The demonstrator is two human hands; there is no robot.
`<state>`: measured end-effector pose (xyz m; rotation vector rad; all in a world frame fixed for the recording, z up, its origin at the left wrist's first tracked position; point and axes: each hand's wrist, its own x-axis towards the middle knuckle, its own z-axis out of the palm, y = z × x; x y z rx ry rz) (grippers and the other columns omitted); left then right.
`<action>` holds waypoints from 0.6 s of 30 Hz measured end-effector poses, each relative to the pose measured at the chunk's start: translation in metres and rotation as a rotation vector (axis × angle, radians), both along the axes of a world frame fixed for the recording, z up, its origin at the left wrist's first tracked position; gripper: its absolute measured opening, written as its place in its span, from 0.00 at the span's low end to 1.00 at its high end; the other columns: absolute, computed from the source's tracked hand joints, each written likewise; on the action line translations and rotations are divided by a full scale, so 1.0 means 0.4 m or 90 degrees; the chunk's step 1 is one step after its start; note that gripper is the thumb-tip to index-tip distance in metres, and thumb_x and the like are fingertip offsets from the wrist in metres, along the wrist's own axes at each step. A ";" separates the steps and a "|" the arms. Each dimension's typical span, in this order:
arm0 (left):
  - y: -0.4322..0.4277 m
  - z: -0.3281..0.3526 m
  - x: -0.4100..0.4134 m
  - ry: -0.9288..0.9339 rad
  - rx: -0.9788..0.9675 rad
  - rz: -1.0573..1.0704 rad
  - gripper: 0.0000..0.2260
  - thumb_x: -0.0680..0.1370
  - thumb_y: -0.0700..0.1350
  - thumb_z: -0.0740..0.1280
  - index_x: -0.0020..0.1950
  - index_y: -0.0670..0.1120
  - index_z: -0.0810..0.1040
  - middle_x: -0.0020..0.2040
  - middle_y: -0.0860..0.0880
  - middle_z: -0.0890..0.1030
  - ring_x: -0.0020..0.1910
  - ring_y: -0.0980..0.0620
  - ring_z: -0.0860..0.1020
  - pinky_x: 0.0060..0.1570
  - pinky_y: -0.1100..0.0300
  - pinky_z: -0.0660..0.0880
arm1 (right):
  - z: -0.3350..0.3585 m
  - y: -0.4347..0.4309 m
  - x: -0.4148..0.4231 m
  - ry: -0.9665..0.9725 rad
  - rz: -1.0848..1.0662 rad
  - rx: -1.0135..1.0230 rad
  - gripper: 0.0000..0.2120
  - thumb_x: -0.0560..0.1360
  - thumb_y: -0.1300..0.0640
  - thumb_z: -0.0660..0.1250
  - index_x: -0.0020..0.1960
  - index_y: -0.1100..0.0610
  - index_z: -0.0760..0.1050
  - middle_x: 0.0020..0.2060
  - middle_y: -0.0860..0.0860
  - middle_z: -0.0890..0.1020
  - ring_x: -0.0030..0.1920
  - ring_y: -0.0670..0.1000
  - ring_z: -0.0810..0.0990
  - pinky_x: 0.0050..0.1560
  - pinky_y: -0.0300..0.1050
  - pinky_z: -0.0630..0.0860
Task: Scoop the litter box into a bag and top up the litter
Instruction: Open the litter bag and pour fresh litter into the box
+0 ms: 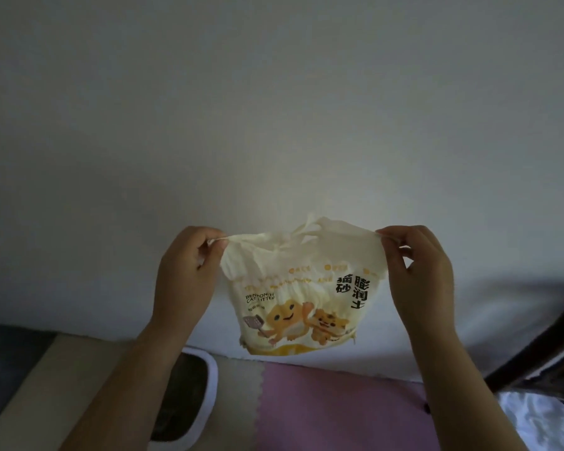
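Note:
A pale yellow cat litter bag (302, 288) with cartoon animals and black lettering hangs in front of the white wall, held up in the air. My left hand (184, 271) pinches its top left corner. My right hand (419, 271) pinches its top right corner, and the top edge is stretched between them. The bag looks crumpled and slack. Below, the white-rimmed litter box (205, 395) with dark litter sits on the floor, partly hidden behind my left forearm.
A pink foam mat (339, 408) and a beige mat (62, 379) cover the floor along the wall. A dark chair-like frame (541, 353) and a crinkled white plastic sheet (541, 421) lie at the lower right.

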<state>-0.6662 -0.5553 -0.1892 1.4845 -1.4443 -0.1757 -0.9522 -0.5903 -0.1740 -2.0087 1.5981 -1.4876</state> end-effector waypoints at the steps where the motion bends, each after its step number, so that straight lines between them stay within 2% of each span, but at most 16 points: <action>1: 0.021 0.004 0.065 -0.007 0.011 0.008 0.03 0.78 0.42 0.65 0.49 0.45 0.77 0.45 0.51 0.78 0.43 0.57 0.77 0.42 0.66 0.73 | 0.002 0.013 0.066 -0.007 0.008 0.005 0.08 0.78 0.62 0.63 0.49 0.54 0.79 0.45 0.44 0.78 0.46 0.44 0.77 0.43 0.29 0.70; 5: 0.116 -0.001 0.309 -0.044 0.054 0.054 0.03 0.78 0.42 0.65 0.49 0.45 0.78 0.45 0.52 0.79 0.43 0.57 0.77 0.42 0.69 0.71 | -0.011 0.047 0.320 -0.014 0.069 0.030 0.08 0.78 0.62 0.63 0.49 0.53 0.79 0.44 0.43 0.78 0.46 0.43 0.77 0.43 0.26 0.70; 10: 0.212 -0.012 0.519 -0.050 0.113 0.133 0.03 0.78 0.44 0.65 0.49 0.46 0.77 0.45 0.52 0.78 0.43 0.54 0.77 0.42 0.65 0.72 | -0.040 0.084 0.559 0.009 0.159 0.090 0.07 0.77 0.61 0.64 0.47 0.54 0.80 0.43 0.44 0.79 0.45 0.44 0.78 0.43 0.28 0.70; 12: 0.236 -0.020 0.575 -0.058 0.129 0.159 0.03 0.79 0.43 0.64 0.49 0.46 0.78 0.44 0.52 0.77 0.43 0.53 0.77 0.43 0.63 0.72 | -0.049 0.090 0.622 0.020 0.186 0.108 0.07 0.77 0.61 0.65 0.46 0.52 0.80 0.43 0.43 0.80 0.44 0.43 0.78 0.42 0.31 0.71; 15: 0.262 -0.032 0.638 -0.055 0.136 0.192 0.03 0.79 0.42 0.64 0.48 0.46 0.78 0.45 0.52 0.77 0.43 0.53 0.77 0.44 0.59 0.74 | -0.060 0.094 0.687 0.016 0.221 0.132 0.08 0.76 0.60 0.65 0.45 0.49 0.79 0.43 0.42 0.80 0.44 0.40 0.78 0.41 0.28 0.70; 18: 0.281 -0.047 0.670 -0.052 0.149 0.227 0.03 0.79 0.42 0.64 0.48 0.47 0.77 0.44 0.52 0.77 0.43 0.54 0.76 0.43 0.62 0.73 | -0.066 0.086 0.724 0.021 0.257 0.152 0.09 0.76 0.61 0.65 0.44 0.46 0.77 0.42 0.41 0.80 0.44 0.39 0.78 0.41 0.27 0.70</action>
